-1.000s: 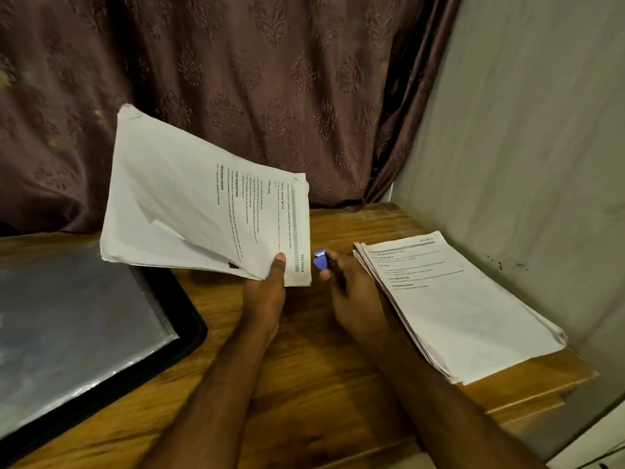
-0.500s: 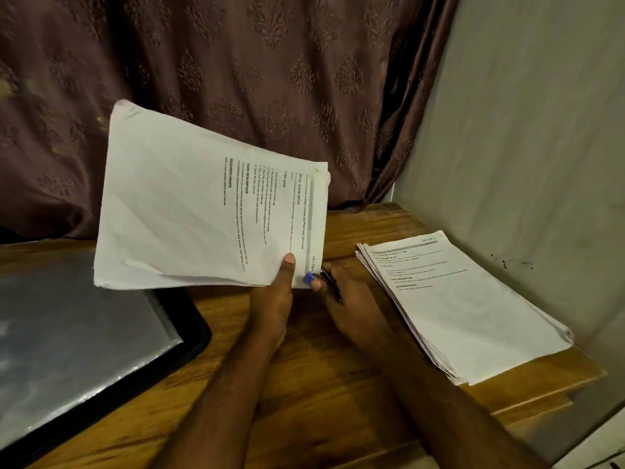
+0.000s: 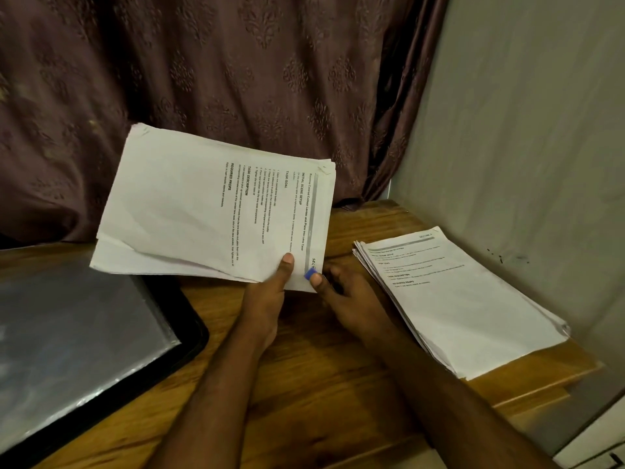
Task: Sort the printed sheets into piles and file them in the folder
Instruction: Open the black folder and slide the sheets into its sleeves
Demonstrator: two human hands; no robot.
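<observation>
Landmark: wooden surface [image 3: 304,384], all places given from it.
Folder [image 3: 84,350]: open at the surface's near left, clear sleeve up, black rim.
Left hand [image 3: 267,299]: above the surface's middle, grip closed on the held sheaf [image 3: 216,211], thumb on top at its near corner.
Right hand [image 3: 348,299]: just right of the left, grip pinching a small blue clip [image 3: 310,274] against that sheaf's corner.
Sorted pile [image 3: 460,299]: flat at the surface's right edge.
Curtain [image 3: 236,79]: behind the surface.
Wall [image 3: 524,130]: to its right.
</observation>
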